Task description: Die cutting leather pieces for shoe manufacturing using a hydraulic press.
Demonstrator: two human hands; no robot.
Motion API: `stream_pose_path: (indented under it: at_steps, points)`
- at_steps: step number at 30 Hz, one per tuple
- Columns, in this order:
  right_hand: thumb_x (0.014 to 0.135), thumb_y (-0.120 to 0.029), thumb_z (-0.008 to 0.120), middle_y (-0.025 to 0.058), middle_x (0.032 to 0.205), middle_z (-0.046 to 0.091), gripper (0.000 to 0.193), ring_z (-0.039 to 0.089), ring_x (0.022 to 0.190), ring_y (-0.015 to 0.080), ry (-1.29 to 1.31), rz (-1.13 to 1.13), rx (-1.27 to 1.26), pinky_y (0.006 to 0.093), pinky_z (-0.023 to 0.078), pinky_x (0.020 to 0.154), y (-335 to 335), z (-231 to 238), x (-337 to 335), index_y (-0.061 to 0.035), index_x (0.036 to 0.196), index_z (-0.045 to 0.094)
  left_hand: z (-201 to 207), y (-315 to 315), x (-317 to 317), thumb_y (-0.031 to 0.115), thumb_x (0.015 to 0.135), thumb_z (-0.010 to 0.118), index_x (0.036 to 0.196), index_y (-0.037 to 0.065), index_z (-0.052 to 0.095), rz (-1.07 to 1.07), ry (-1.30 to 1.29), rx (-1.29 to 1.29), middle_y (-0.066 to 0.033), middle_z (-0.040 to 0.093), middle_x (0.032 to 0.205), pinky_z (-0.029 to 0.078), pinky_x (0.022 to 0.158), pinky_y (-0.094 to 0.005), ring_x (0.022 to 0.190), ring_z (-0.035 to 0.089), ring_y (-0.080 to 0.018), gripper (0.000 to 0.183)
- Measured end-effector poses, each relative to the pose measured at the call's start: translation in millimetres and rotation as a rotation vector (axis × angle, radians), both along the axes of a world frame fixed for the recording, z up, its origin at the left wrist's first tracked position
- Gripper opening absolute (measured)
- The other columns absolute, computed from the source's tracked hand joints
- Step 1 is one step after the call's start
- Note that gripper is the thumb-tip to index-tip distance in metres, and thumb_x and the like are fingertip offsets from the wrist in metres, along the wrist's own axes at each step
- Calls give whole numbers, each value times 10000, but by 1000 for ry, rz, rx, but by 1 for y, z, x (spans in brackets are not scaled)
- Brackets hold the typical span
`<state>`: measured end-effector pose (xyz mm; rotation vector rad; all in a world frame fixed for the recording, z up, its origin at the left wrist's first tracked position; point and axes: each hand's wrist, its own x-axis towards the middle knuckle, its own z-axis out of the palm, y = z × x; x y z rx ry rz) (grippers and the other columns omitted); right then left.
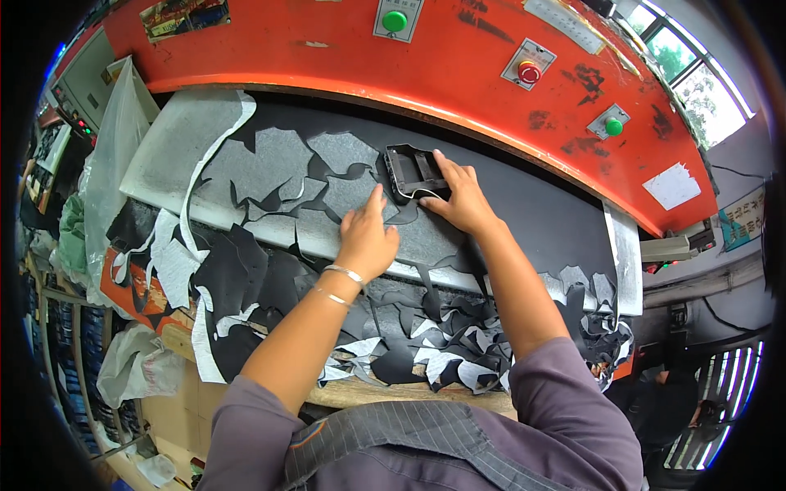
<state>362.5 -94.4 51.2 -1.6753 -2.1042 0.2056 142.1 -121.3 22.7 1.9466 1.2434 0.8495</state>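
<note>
Ideally, the right hand point(463, 199), fingers part-closed on the black metal frame-shaped die point(425, 167), should hold it flat beside the cut-out gaps in the smooth black sheet point(528, 200); left hand point(368, 243) half-open, empty, nearby.

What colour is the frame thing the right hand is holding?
Mostly black; the frame shows best in the head view.
</note>
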Motion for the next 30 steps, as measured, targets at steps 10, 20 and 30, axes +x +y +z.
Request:
stream_pose_path:
  at_steps: [10, 20, 30]
  points:
    - [703, -290, 784, 224, 1247, 552, 813, 499, 1179, 374, 66, -104, 37, 415, 371, 1024, -27, -9, 18, -66, 1402, 435, -9, -3, 22, 76, 818, 498, 1411, -130, 199, 48, 83, 183, -163, 586, 1279, 222, 1136, -455, 1265, 474, -285, 696]
    - [655, -257, 770, 233, 1157, 597, 759, 565, 1078, 389, 77, -47, 155, 436, 417, 980, -31, -15, 20, -26, 1324, 500, -6, -12, 19, 68, 797, 507, 1390, -142, 245, 3, 45, 166, -160, 620, 1231, 245, 1126, -458, 1081, 564, -265, 682]
    - [642, -355, 841, 220, 1341, 492, 932, 459, 1248, 387, 143, -107, 275, 435, 354, 1063, -33, 4, 18, -43, 1402, 401, 6, 6, 6, 86, 798, 573, 1414, -106, 235, 67, -140, 36, -207, 557, 1297, 324, 1085, -410, 1241, 496, -332, 729]
